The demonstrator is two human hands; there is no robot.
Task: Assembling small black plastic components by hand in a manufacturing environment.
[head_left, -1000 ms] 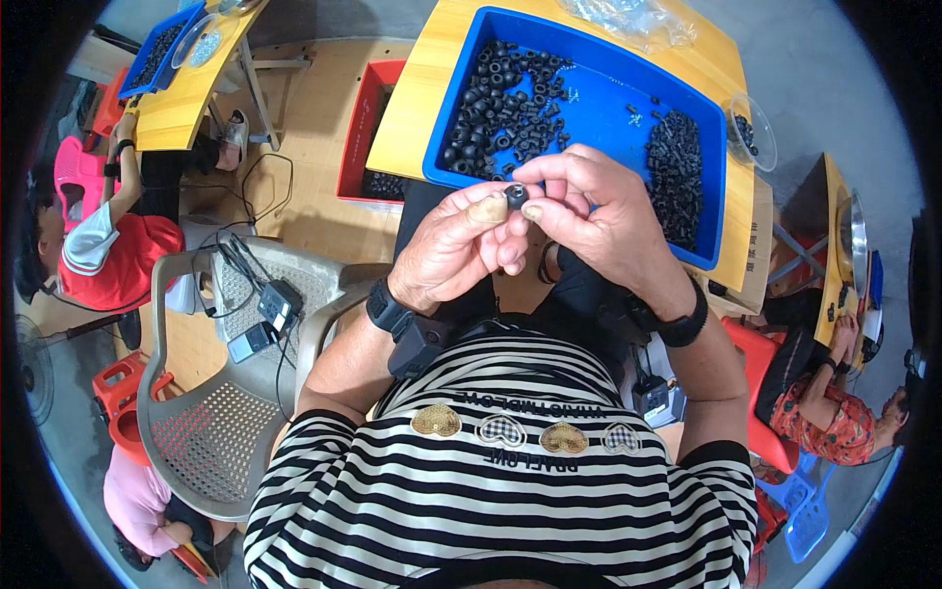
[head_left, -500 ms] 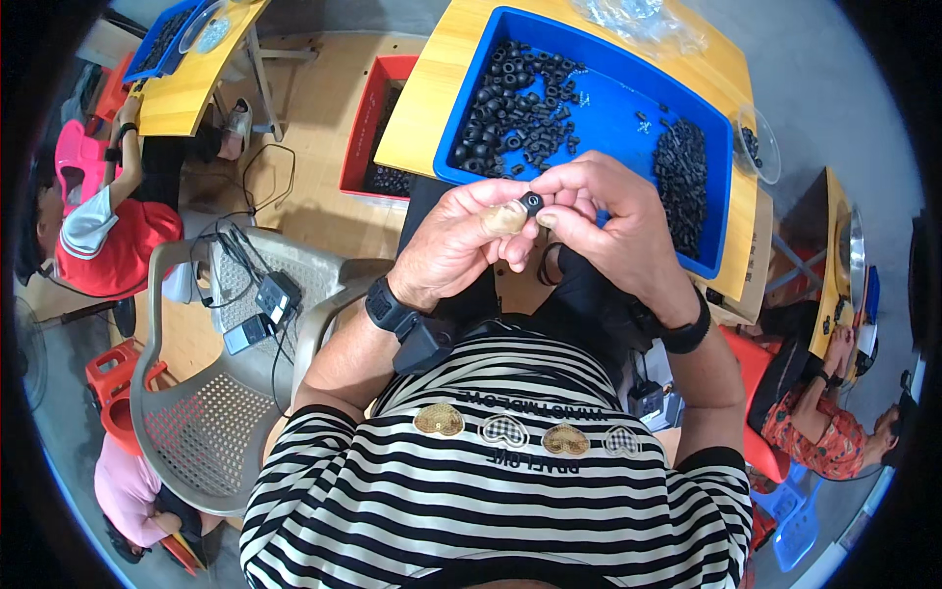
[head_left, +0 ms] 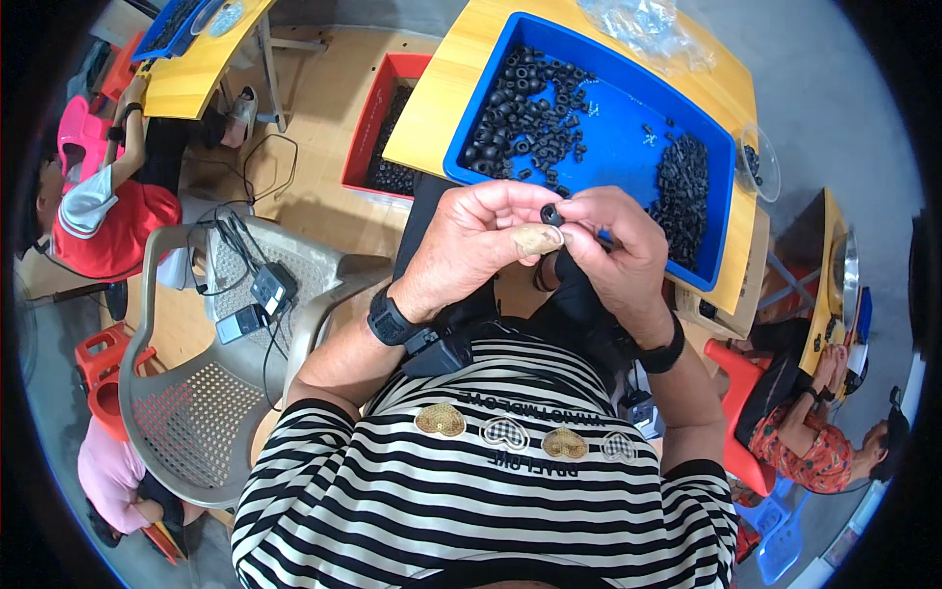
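Close to my body, just off the near edge of a blue tray (head_left: 623, 123), my left hand (head_left: 461, 245) and my right hand (head_left: 618, 250) meet. Between their fingertips sits a small black round part (head_left: 550, 213) with a hole in its end. The left thumb wears a tan cover (head_left: 537, 239) and presses near the part from below. Thumb and forefinger of the right hand pinch it from the other side. Inside the tray lie a heap of round black caps (head_left: 508, 103) on the left and a pile of small black pieces (head_left: 682, 187) on the right.
The tray stands on a yellow table (head_left: 417, 133) with a clear plastic bag (head_left: 648, 29) and a round clear tub (head_left: 770, 182). A red bin (head_left: 355, 147) of black parts is on the floor. A grey chair (head_left: 157, 393) holds cables. Other people work left and right.
Both hands have shifted slightly right and down with the black part, and its end has turned. The tray and table appear a little lower and farther right in view.
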